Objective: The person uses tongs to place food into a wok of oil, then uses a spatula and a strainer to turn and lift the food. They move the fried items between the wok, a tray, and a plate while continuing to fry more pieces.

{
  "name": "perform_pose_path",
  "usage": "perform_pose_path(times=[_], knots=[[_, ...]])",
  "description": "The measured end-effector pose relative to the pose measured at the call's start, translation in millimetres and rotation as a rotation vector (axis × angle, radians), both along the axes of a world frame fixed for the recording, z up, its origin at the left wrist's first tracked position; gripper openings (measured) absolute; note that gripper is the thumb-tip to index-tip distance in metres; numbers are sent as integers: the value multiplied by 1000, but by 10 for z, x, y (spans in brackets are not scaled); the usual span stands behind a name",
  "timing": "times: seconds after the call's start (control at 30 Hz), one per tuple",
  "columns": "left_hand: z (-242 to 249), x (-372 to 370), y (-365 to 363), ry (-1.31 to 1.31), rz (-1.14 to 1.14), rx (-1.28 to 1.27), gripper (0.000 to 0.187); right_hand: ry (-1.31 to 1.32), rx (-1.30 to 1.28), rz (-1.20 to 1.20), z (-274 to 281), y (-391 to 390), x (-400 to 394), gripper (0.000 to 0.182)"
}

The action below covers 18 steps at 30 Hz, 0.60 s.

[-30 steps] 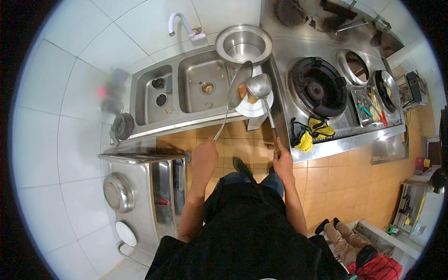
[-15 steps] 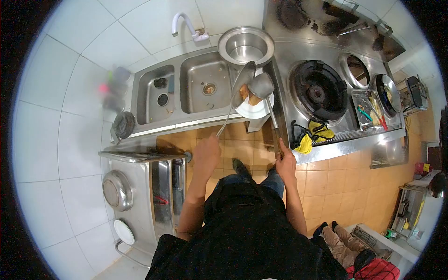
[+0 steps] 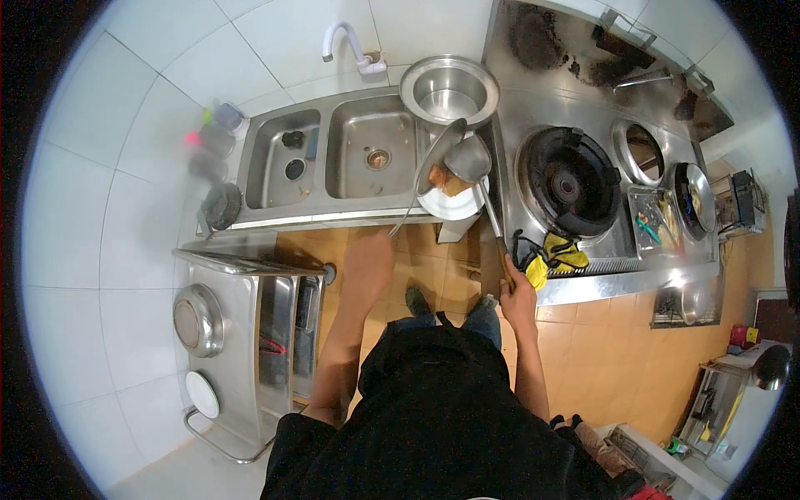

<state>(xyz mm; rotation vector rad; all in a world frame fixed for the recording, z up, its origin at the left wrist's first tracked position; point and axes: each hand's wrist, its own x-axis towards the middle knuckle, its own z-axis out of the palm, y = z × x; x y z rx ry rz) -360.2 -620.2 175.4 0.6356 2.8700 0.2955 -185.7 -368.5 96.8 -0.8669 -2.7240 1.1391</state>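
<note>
Left hand (image 3: 369, 268) clasps the strainer (image 3: 438, 155) by its handle; right hand (image 3: 518, 295) clasps the ladle (image 3: 468, 159) likewise, both nearside of the white plate (image 3: 456, 208). Brown food (image 3: 456, 185) lies over the plate, between tool heads, beyond both grips.

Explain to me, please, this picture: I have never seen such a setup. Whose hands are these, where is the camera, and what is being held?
There is no machine here: a person works with two bare hands. One camera, worn on the head, looks forward and down. The left hand grips a wide, shallow strainer-like tool; the right hand grips a ladle. Browned food sits between them, above a white plate; whether it touches the plate is unclear. Around it are a metal pot, a double sink and a black burner.
</note>
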Motion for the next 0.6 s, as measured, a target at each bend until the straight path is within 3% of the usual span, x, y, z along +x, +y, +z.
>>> perform_pose_path(times=[0.07,0.23,0.4,0.6], knots=[[-121,-21,10,-13,-6,-105,14,-18,44,21,28,70,28,60],[57,70,61,-24,49,-59,13,-52,45,55,36,213,69,58],[69,26,44,-60,80,-114,14,65,-87,66,41,218,216,58],[126,1,44,-113,73,-155,14,-19,-201,96,136,158,412,57]])
